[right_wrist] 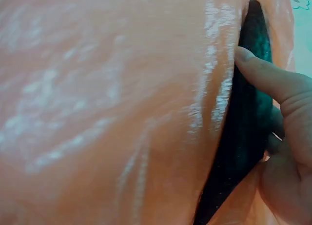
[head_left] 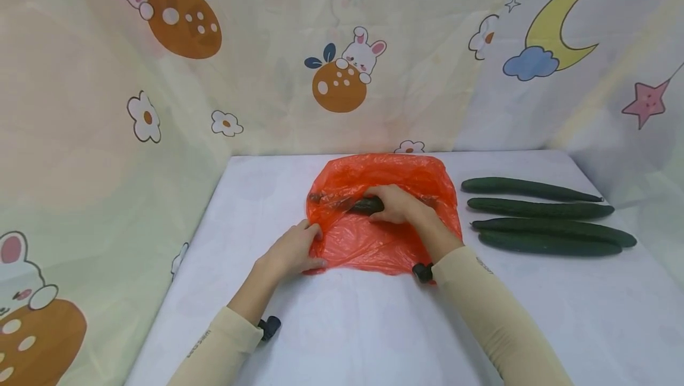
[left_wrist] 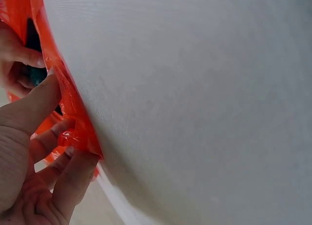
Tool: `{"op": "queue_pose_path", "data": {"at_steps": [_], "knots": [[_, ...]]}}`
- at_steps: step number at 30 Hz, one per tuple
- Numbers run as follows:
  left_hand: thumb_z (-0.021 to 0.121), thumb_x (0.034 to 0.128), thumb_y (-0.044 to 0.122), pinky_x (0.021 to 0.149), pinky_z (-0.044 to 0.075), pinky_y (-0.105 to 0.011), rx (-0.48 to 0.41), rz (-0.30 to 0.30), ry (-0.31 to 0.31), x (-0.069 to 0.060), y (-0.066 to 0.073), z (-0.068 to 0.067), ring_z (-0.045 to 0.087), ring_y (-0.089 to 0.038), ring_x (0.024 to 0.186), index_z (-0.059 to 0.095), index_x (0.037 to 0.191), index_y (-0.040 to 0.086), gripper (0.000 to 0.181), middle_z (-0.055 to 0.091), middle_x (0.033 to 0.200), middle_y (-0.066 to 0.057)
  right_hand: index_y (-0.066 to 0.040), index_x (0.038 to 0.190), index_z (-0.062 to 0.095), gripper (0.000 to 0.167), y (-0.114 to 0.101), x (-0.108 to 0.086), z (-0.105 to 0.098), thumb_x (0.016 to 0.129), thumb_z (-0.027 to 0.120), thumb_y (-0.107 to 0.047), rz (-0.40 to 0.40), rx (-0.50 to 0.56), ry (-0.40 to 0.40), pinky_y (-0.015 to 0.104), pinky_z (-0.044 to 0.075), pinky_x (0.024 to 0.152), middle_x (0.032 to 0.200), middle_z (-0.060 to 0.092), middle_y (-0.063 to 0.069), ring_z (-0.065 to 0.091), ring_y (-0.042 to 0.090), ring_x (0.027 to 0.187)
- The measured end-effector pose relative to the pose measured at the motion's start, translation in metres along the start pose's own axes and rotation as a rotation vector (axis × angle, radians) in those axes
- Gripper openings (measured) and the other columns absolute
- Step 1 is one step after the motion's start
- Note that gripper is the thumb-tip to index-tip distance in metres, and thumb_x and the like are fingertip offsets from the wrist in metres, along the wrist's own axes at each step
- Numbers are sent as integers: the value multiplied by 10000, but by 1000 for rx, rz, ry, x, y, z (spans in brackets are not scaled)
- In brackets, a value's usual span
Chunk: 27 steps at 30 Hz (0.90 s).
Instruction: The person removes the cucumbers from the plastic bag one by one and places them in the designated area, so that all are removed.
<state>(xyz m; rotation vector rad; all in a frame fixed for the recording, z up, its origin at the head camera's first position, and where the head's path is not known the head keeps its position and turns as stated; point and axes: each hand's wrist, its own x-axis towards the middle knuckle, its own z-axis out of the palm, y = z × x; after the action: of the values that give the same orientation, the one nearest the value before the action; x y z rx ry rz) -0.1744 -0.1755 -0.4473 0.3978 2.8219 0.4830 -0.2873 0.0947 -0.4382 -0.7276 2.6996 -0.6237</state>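
Note:
A thin red plastic bag [head_left: 369, 249] lies spread on the white table, its mouth opened along the middle. My left hand [head_left: 291, 250] holds the bag's left edge; the left wrist view shows red film [left_wrist: 73, 105] between the thumb [left_wrist: 44, 100] and fingers. Reaching into the bag's mouth, my right hand [head_left: 398, 205] grips a dark green cucumber [head_left: 366, 205]. In the right wrist view the thumb [right_wrist: 265, 76] presses on the cucumber [right_wrist: 243, 127], with bag film along its side. The bag covers part of the cucumber, so both its ends are hard to see.
Several long cucumbers [head_left: 540, 209] lie side by side on the right of the white table [head_left: 342, 326]. A patterned cloth [head_left: 267, 77] with rabbits, flowers and a moon hangs behind and beside the table. Small black wrist cameras [head_left: 269, 328] sit at both cuffs.

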Motion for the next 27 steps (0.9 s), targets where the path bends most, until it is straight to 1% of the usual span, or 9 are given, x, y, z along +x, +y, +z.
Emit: {"op": "queue_pose_path", "data": {"at_steps": [4, 8, 11, 15, 17, 21, 27], "knots": [[883, 798, 403, 904, 563, -395, -5, -4, 2, -1, 1, 1, 540, -205, 996, 613, 1228, 144, 570, 556, 1143, -29, -236, 1395, 616, 614, 3, -3, 1, 837, 866, -288, 0, 14, 21, 558, 456, 1107, 1305, 635, 2, 551, 254, 1229], [881, 800, 402, 917, 564, -405, 0, -12, 5, -2, 2, 1, 541, -209, 1000, 612, 1235, 142, 574, 556, 1154, -35, -226, 1368, 648, 567, 4, -6, 0, 847, 859, -299, -14, 16, 26, 543, 476, 1089, 1274, 655, 7, 565, 256, 1197], [880, 800, 405, 947, 561, -426, 7, -22, 10, -2, 3, 1, 550, -221, 1038, 611, 1260, 136, 597, 559, 1191, -47, -228, 1360, 666, 543, 6, -11, -2, 856, 851, -312, -20, 20, 25, 544, 484, 1078, 1264, 667, 9, 575, 258, 1180], [876, 800, 421, 991, 551, -456, 16, -42, 20, -4, 4, 1, 548, -249, 1137, 596, 1361, 108, 700, 550, 1280, -78, -252, 1353, 683, 527, 9, -18, -3, 858, 848, -326, -15, 28, 18, 535, 508, 1049, 1241, 676, -7, 581, 249, 1148], [877, 797, 430, 990, 554, -461, 22, -53, 28, -5, 3, 1, 540, -259, 1169, 579, 1406, 91, 758, 542, 1312, -94, -264, 1355, 685, 525, 11, -21, -2, 860, 846, -330, -20, 31, 7, 518, 522, 1028, 1229, 679, -18, 579, 240, 1132], [881, 786, 436, 981, 561, -468, 36, -72, 43, -6, 3, 1, 515, -281, 1213, 547, 1447, 62, 829, 527, 1355, -127, -261, 1374, 675, 540, 15, -27, -2, 865, 840, -337, -55, 39, -15, 463, 549, 988, 1212, 689, -38, 583, 220, 1110], [894, 765, 438, 983, 559, -523, 22, -103, 33, -6, 2, -1, 473, -325, 1316, 456, 1522, 45, 959, 493, 1474, -161, -244, 1423, 638, 600, 18, -39, -3, 867, 835, -357, -56, 44, -43, 395, 566, 946, 1235, 694, -36, 587, 202, 1087]]}}
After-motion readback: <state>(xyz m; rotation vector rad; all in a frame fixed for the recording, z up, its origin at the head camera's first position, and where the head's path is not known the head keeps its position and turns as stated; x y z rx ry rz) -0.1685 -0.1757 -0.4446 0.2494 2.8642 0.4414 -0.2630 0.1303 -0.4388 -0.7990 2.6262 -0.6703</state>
